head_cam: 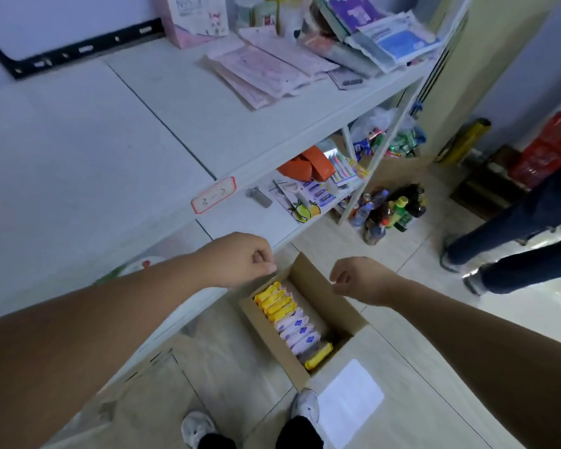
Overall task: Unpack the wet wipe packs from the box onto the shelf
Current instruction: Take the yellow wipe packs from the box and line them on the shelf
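Observation:
An open cardboard box stands on the floor between my feet and the shelf. A row of wet wipe packs fills it: yellow packs at the far end, pale purple packs in the middle, one more yellow pack at the near end. My left hand hovers above the box's far left corner, fingers curled shut, with nothing in it. My right hand hangs over the box's right wall, fingers loosely curled and holding nothing. The white shelf stretches across the upper left.
Pink packets and other packaged goods lie at the shelf's far right. The lower shelf holds an orange box and small items. Bottles stand on the floor beside the shelf leg. Another person's legs stand at right.

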`<act>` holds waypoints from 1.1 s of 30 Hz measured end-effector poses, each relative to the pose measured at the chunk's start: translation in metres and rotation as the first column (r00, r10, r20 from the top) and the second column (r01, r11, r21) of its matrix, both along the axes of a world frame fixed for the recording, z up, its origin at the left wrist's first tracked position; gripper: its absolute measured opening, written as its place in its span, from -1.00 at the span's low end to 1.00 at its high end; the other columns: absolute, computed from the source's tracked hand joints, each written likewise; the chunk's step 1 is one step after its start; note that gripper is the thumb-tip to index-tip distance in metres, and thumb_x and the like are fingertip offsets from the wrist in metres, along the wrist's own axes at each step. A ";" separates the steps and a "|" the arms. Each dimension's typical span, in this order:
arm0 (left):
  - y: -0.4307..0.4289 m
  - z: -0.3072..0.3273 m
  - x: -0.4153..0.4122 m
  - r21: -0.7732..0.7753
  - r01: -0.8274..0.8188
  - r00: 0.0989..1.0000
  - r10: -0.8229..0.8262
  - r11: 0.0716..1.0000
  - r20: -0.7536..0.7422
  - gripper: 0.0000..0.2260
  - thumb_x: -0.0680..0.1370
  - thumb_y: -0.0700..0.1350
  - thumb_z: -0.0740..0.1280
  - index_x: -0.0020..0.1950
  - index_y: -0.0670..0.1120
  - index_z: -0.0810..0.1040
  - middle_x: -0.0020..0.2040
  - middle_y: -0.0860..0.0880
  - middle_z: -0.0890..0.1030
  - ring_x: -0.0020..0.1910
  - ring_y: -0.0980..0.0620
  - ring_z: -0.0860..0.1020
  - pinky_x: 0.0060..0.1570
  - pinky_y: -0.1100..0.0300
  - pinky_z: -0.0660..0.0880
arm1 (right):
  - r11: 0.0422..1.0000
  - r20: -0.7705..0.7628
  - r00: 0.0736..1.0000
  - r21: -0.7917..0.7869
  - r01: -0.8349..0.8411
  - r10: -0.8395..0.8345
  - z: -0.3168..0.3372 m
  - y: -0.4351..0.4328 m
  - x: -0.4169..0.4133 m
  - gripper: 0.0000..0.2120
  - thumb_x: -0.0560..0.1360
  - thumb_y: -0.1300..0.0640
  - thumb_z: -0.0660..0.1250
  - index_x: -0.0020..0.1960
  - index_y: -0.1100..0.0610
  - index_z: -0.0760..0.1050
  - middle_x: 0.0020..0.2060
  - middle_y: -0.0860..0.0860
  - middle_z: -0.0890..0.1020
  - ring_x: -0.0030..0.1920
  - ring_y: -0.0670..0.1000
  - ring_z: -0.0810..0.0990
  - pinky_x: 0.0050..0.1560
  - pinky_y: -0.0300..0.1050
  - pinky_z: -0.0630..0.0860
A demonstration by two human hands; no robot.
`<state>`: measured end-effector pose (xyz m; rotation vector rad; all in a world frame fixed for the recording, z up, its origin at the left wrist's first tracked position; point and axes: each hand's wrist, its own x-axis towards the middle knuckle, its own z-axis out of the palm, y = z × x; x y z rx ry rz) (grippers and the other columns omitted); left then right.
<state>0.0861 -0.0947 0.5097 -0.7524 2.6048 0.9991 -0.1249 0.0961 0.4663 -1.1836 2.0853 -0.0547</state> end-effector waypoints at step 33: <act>0.038 -0.639 -0.093 0.155 -0.254 0.943 0.209 0.955 0.260 -0.56 0.43 -0.03 0.57 0.21 -0.22 0.60 0.13 -0.16 0.66 0.10 -0.09 0.63 0.11 0.13 0.50 | 0.917 0.067 0.976 0.333 -0.218 0.208 -0.580 0.086 -0.044 -0.59 0.47 -0.16 0.38 0.31 -0.15 0.53 0.21 -0.05 0.59 0.23 0.04 0.57 0.15 -0.10 0.54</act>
